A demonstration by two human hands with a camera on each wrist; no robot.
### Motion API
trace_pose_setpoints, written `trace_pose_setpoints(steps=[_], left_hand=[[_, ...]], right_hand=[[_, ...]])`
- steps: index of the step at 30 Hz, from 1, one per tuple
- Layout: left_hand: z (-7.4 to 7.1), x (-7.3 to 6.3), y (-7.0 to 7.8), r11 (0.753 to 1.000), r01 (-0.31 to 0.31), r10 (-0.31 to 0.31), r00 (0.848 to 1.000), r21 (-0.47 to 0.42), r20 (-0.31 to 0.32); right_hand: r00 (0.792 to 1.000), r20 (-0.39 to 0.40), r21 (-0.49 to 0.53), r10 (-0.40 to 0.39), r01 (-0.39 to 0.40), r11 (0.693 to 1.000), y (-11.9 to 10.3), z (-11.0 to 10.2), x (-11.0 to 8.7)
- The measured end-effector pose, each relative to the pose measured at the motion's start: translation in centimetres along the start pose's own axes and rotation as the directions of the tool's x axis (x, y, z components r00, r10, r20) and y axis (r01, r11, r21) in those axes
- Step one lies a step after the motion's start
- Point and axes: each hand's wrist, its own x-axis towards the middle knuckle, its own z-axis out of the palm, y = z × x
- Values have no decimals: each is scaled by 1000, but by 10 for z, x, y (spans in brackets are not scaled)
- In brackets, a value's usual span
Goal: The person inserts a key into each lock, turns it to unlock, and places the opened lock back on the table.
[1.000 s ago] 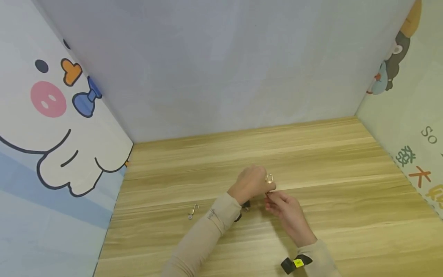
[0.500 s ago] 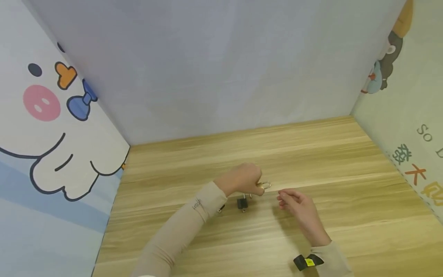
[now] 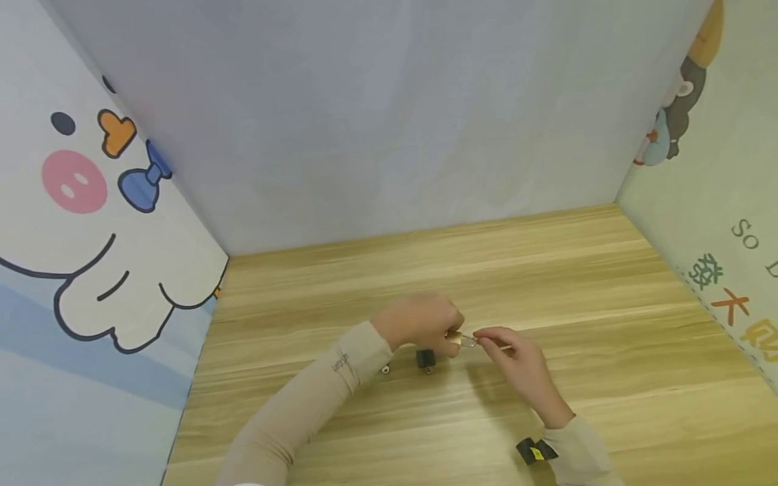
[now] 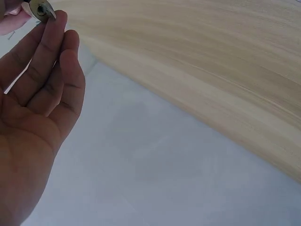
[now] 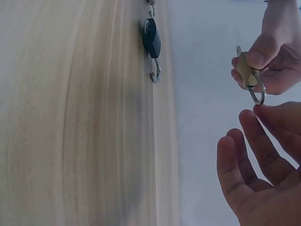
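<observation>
My left hand (image 3: 419, 320) pinches a small brass padlock (image 5: 248, 70) by its body between thumb and fingers. The padlock lies sideways in the air, its silvery shackle (image 3: 468, 341) pointing toward my right hand (image 3: 516, 361). Right thumb and forefinger meet at the shackle's curved end; the other right fingers are loosely bent in the right wrist view. A flat metal tab (image 5: 238, 49) sticks out at the padlock's far end. In the left wrist view only the padlock's end (image 4: 41, 9) with a round keyhole face shows, above the left fingertips.
A black padlock (image 3: 426, 358) with its shackle swung out lies on the wood-grain table (image 3: 340, 290), below the left hand. Beside the left sleeve a small metal ring (image 3: 385, 369) peeks out, the rest hidden. Walls with cartoon prints (image 3: 75, 182) enclose the table.
The left hand has turned the brass padlock from shackle up to shackle pointing right. The right hand left the padlock's lower end, drew away, and came back to the shackle.
</observation>
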Motion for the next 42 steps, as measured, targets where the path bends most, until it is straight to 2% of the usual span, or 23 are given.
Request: trace_pose_setpoints(steps=[5, 13, 17, 22, 28, 34, 38, 40, 42], left_hand=[[2, -3, 0, 999, -39, 38, 998, -16, -55], [1, -4, -4, 997, -64, 60, 991, -35, -117], [1, -4, -4, 998, -59, 54, 991, -37, -123], [0, -4, -4, 998, -48, 44, 992, -36, -118], [1, -4, -1, 999, -28, 26, 993, -16, -112], [6, -2, 2, 999, 41, -39, 990, 9, -137], [13, 1, 8, 986, 148, -129, 970, 77, -207], [17, 3, 13, 968, 220, -182, 947, 119, -263], [22, 7, 18, 946, 289, -228, 915, 145, -334]], right_hand=[[1000, 25, -59, -7, 9, 998, 2, 2, 0], [998, 61, -73, -12, 17, 997, 5, 3, -2], [998, 69, -55, -3, 6, 998, 1, 3, -4], [994, 94, -18, 49, -48, 999, -5, 2, -7], [990, 102, -31, 94, -92, 995, -8, 0, -8], [991, 77, -63, 107, -102, 993, -5, -4, -9], [993, 64, -78, 99, -94, 993, -3, -7, -11], [994, 64, -80, 91, -86, 993, -3, -9, -12], [994, 65, -76, 93, -88, 993, -2, -9, -12]])
